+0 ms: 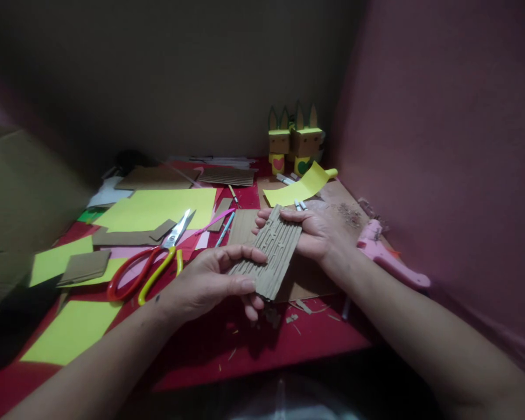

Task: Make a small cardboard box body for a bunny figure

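Observation:
Between my two hands, above the table's front part, is a piece of corrugated cardboard, tilted, its ridges bare and partly torn. My left hand grips its lower left edge, thumb and index finger on top and other fingers below. At the upper right end, my right hand holds it with the thumb on top and fingers underneath. Scissors with one red and one yellow handle lie spread to the left of my left hand. A pink glue gun rests beside my right forearm.
Yellow paper sheets and cardboard pieces cover the left of the red tabletop. Two box figures with pointed ears stand at the back. A curled yellow sheet, markers and cardboard scraps lie around. A pink wall bounds the right.

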